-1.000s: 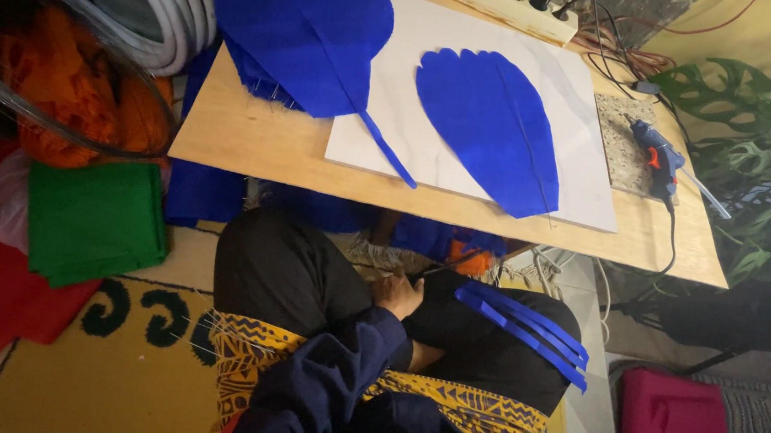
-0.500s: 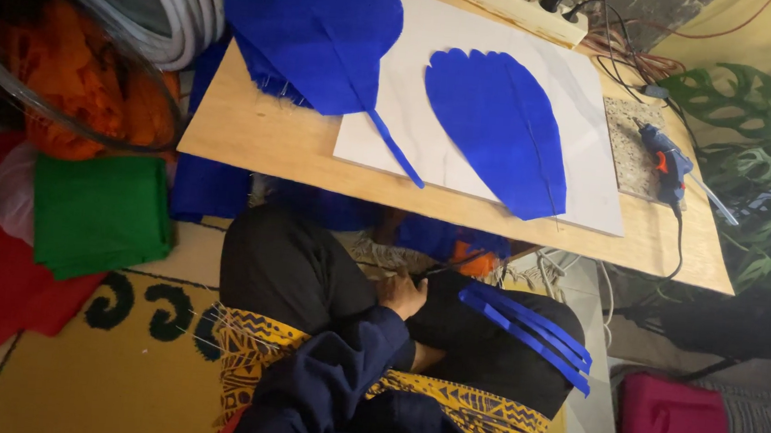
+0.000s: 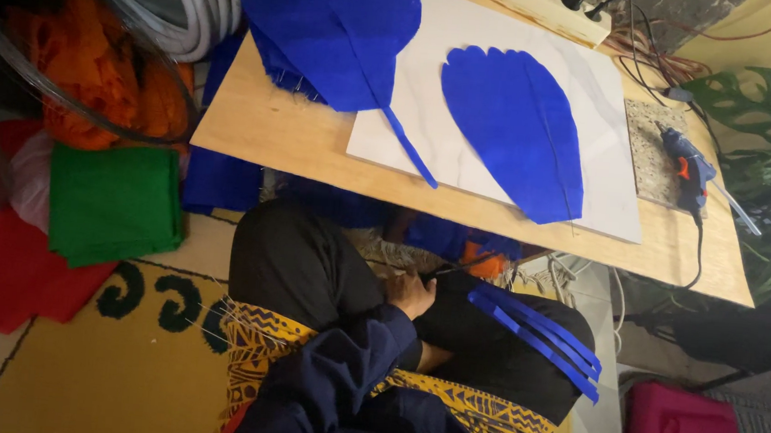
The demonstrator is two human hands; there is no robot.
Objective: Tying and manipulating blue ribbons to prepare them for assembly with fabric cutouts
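Yellow carpet with dark green curls covers the floor at the lower left of the frame, where the person sits cross-legged in black trousers with a patterned yellow cloth across the lap. Only one hand shows, at centre frame between the knees; which hand it is cannot be told. Its fingers are curled closed around a thin dark stick that slants up to the right. Just right of it, several blue strips lie across the knee. Left of the knee sits a folded green cloth. Above, a low wooden table carries a white board with a blue leaf-shaped cutout, and a second blue leaf with a stem overlaps the board's left edge. At the table's right end rests a blue glue gun; a power strip sits at the top edge.
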